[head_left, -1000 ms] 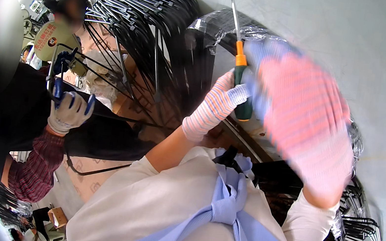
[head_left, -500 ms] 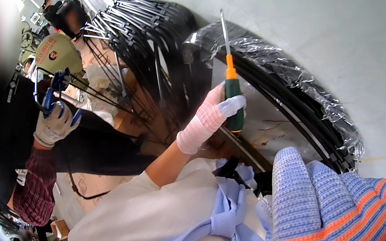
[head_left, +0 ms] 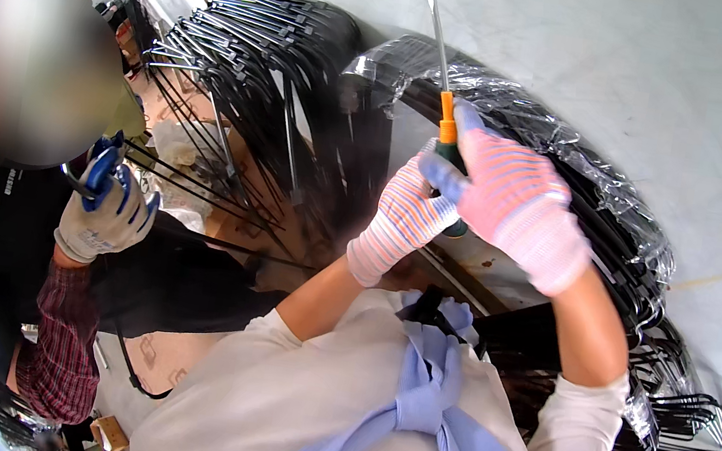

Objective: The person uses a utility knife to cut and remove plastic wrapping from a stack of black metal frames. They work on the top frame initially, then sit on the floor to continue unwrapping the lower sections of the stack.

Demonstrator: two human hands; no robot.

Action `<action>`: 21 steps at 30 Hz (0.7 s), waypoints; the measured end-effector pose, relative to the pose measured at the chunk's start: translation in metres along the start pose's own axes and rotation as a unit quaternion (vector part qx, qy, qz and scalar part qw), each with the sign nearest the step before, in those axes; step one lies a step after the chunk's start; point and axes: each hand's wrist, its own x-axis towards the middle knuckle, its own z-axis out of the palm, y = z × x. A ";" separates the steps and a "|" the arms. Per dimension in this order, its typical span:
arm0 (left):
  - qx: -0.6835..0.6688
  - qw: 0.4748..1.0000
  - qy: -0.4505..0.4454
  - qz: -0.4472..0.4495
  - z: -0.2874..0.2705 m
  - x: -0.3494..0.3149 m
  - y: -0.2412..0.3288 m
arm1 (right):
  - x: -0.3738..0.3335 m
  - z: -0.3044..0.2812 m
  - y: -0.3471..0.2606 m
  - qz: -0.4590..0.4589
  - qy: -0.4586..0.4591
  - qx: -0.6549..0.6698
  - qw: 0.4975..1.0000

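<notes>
A screwdriver with a steel shaft, orange collar and dark green handle stands nearly upright before my chest, tip up. My left hand, in a striped knitted glove, is closed round the lower handle, whose butt shows below the fingers. From the right, my right hand, in a matching glove, meets the handle just under the collar. Its thumb crosses in front and a finger lies along the far side; the glove is slightly blurred. Most of the handle is hidden by both gloves.
Behind the hands lie bent black rods in clear plastic wrap against a pale wall. A stack of black rods with silver ends leans at the far left. At left, a co-worker's gloved hand holds a black rod. More black rods lie at right.
My right hand has come from the near right, where it loomed large, to the screwdriver's handle. The screwdriver has shifted slightly up and right. The co-worker has leaned in closer.
</notes>
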 end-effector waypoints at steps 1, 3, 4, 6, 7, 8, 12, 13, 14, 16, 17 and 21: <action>0.024 1.000 -0.006 -0.007 -0.004 0.003 -0.011 | 0.006 0.006 -0.003 0.069 -0.032 0.052 0.996; 0.198 0.979 -0.040 0.002 -0.004 0.003 -0.005 | 0.008 0.022 0.012 0.041 0.033 0.145 0.988; 0.356 0.931 -0.076 0.026 0.007 0.003 0.013 | 0.005 0.031 0.026 0.024 0.082 0.159 0.984; 0.644 0.740 -0.131 0.141 0.044 -0.003 0.072 | 0.009 0.039 0.048 0.033 0.096 0.265 0.959; 0.627 0.738 -0.073 0.238 0.036 0.004 0.076 | 0.007 0.045 0.051 0.000 0.140 0.290 0.947; 0.645 0.706 0.014 0.292 0.024 0.013 0.078 | 0.001 0.040 0.054 0.002 0.124 0.284 0.951; 0.764 0.537 0.211 0.288 0.020 0.037 0.084 | -0.013 0.038 0.053 0.079 -0.030 0.289 0.954; 0.767 0.539 0.207 0.280 0.019 0.041 0.083 | -0.014 0.039 0.053 0.097 -0.075 0.310 0.943; 0.770 0.541 0.202 0.272 0.016 0.045 0.080 | -0.016 0.043 0.054 0.092 -0.064 0.282 0.953; 0.742 0.575 0.220 0.265 0.012 0.051 0.079 | -0.018 0.047 0.052 0.090 -0.074 0.243 0.963; 0.749 0.575 0.211 0.252 0.012 0.053 0.080 | -0.019 0.046 0.052 0.094 -0.093 0.233 0.964; 0.734 0.617 0.177 0.221 0.004 0.066 0.091 | -0.016 0.040 0.051 0.094 -0.149 0.274 0.946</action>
